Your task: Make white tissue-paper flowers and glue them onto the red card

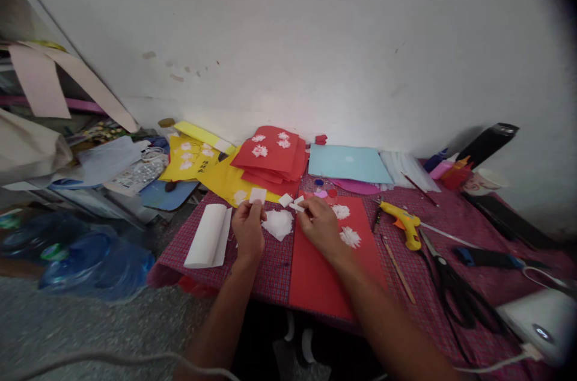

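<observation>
Pinched in my left hand (249, 226) is a small white paper square (258, 195), held upright above the cloth. My right hand (319, 222) closes its fingertips on a thin folded white paper piece (297, 207). Beside that piece is another small white square (285, 200). Between the hands lies a heap of white paper pieces (277, 223) on the checked tablecloth. Under my right hand and forearm is a red sheet (315, 285) bearing white paper flowers (350, 237). Left of my left hand rests a roll of white paper (205, 237).
Red sheets with white flowers (270, 152) are stacked at the back, near a light-blue sheet (347, 163). To the right lie a yellow glue gun (404, 223), black-handled scissors (460, 294), a wooden stick (399, 270) and a white box with a cable (536, 321).
</observation>
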The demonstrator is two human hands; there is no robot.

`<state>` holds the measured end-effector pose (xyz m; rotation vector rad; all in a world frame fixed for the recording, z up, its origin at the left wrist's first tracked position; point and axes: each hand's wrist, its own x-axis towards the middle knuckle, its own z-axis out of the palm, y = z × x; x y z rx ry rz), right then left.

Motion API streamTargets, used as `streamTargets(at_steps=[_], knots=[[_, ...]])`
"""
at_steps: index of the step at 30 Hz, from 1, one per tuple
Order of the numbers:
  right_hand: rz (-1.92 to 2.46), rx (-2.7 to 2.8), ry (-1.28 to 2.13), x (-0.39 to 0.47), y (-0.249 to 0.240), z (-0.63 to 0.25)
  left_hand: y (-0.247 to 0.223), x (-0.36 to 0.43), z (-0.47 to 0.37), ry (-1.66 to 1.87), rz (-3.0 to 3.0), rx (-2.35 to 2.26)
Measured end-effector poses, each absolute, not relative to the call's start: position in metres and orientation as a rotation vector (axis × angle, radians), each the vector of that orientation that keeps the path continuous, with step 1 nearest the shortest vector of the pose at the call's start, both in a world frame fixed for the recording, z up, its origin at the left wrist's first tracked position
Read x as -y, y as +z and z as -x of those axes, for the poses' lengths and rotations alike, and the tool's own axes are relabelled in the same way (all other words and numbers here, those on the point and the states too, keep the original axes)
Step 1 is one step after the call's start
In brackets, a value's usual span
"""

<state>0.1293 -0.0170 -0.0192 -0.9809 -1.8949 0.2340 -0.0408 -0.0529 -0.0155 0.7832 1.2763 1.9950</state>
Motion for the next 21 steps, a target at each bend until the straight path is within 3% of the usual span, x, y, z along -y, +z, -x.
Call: streamTargets(at_steps=[6,13,21], knots=[[0.975,2.088,0.008,0.02,-0.022,-0.111,-0.015,0.053,0.037,1.995,-0.783,-1.225],[0.926,2.337,0.093,0.027,-0.019,-0.115,-0.017,0.054,0.036,1.958,-0.816,-1.262],[0.911,2.032,0.241,0.021,-0.018,-0.127,-0.016,0.055,0.034,1.91,-0.863,-1.274]])
